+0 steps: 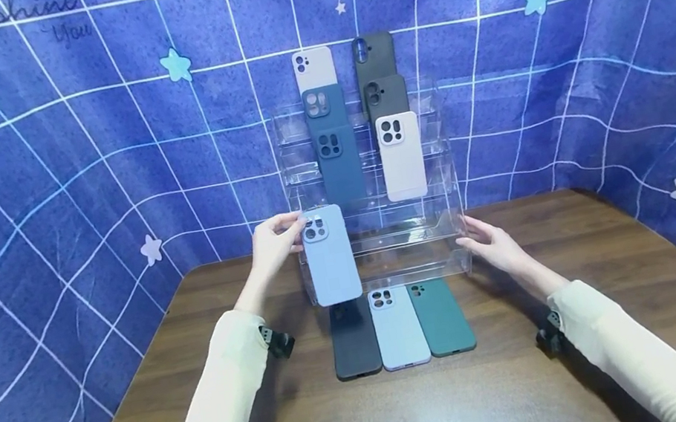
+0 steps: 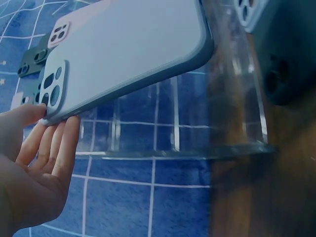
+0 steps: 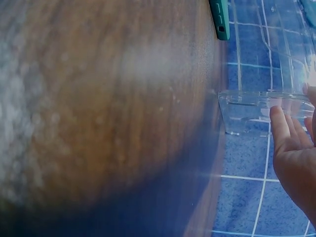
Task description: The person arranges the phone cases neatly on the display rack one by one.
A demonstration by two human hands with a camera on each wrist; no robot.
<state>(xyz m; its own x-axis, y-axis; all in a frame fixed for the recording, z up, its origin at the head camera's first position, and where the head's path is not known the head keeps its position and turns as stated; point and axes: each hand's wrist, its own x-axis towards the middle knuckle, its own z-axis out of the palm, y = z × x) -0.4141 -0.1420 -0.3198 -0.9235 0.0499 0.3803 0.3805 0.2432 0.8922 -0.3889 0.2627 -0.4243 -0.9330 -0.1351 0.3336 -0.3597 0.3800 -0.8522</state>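
My left hand (image 1: 274,245) pinches a light blue phone case (image 1: 331,261) at its camera-cutout corner, thumb on the back face and fingers behind the edge. The case hangs upright, tilted slightly, before the lower left of a clear tiered display rack (image 1: 413,273). My right hand (image 1: 495,247) touches the rack's right side with fairly straight fingers. In the right wrist view, its fingertips (image 3: 276,112) lie against the clear side panel (image 3: 242,111). On the table before the rack lie a black case (image 1: 355,344), another light blue case (image 1: 401,332) and a green case (image 1: 444,320).
On the rack's left stand a pale case (image 1: 314,68) and two dark blue cases (image 1: 341,173). On its right are two dark cases (image 1: 382,56) and a pale pink case (image 1: 403,165). A blue patterned curtain (image 1: 93,133) surrounds the wooden table (image 1: 414,409).
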